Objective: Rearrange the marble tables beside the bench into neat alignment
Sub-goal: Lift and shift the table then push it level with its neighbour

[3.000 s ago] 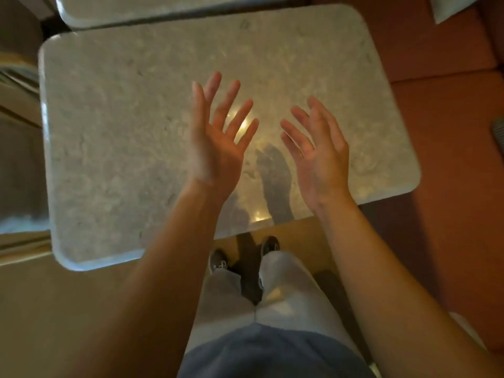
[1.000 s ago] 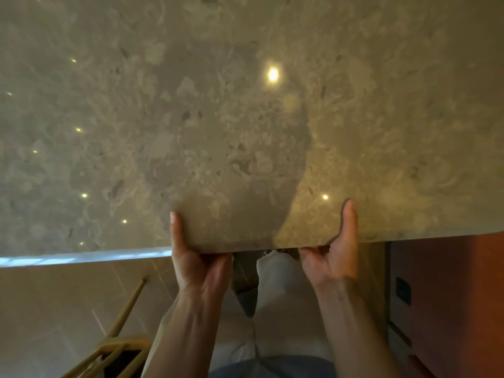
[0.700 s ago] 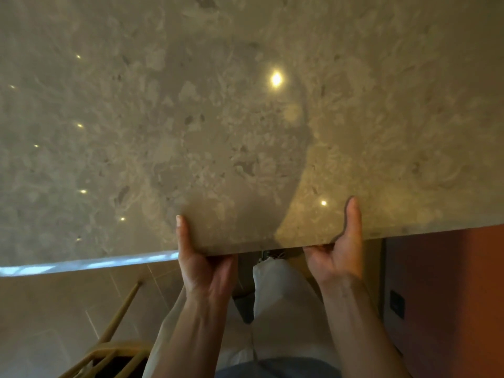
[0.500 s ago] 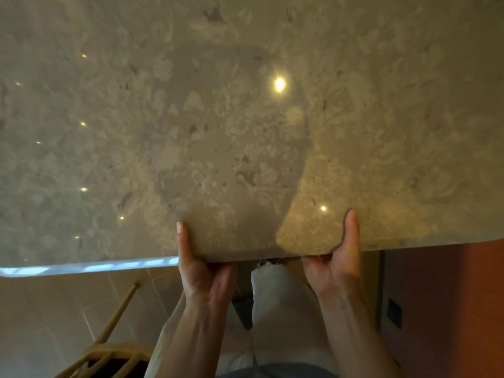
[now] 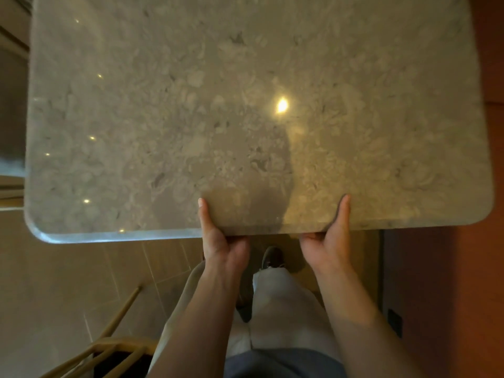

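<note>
A grey, speckled marble table (image 5: 169, 113) with rounded corners fills most of the view. Its near edge runs across the middle. My left hand (image 5: 221, 241) grips that near edge, thumb lying on the top and fingers hidden underneath. My right hand (image 5: 328, 238) holds the same edge a little to the right, thumb up on the marble in the same way. The red-orange bench (image 5: 488, 64) runs along the table's right side.
Tiled floor (image 5: 68, 282) lies below the table edge. A wooden chair back (image 5: 109, 347) stands at the lower left. My legs and a shoe (image 5: 271, 257) are under the near edge. A dark panel (image 5: 392, 320) faces the bench at the lower right.
Three seconds ago both hands hovered open above the marble; now they clamp the near edge. Over the last second the view has pulled back, so both near corners and the bench show.
</note>
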Tool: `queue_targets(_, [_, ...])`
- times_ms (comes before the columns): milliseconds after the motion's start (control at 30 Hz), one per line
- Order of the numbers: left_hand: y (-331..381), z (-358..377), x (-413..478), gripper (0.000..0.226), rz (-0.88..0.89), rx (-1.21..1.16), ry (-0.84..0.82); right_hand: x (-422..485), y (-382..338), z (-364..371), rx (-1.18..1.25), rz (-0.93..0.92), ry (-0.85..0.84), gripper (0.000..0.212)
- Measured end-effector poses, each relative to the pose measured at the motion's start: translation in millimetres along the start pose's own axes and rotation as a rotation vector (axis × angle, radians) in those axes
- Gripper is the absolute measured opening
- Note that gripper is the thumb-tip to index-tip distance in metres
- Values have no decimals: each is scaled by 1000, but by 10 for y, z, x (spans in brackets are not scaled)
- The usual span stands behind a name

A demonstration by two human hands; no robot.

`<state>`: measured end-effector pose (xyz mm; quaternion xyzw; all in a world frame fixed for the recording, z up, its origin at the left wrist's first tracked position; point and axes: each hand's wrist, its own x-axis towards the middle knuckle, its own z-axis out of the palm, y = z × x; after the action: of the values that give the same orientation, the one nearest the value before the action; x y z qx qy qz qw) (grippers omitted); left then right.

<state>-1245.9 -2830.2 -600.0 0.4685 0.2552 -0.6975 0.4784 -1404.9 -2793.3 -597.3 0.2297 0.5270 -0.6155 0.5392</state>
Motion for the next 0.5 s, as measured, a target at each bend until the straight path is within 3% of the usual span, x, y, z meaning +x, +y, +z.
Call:
queue_targets(133, [139, 66, -167, 69, 3, 59, 107, -435, 417, 287, -75, 202, -28, 74])
queue_targets(267, [613, 32, -339, 71, 162, 45, 217, -906, 919, 615, -182, 419, -160, 88])
queue_targets(333, [904, -10, -445, 70, 327, 53, 344, -1018, 1037, 755, -260, 438, -173, 82])
queue_targets(400, [1149, -76, -523, 75, 613, 116, 534, -1087, 1081, 879, -358, 412, -164, 59])
queue_targets(467, [1348, -133, -569, 83, 909, 240, 545, -1125, 1123, 958, -472, 388, -201, 37])
queue_targets(500, [1427, -132, -577, 84, 999, 332, 505, -1131, 1131, 991, -529, 343, -221, 38])
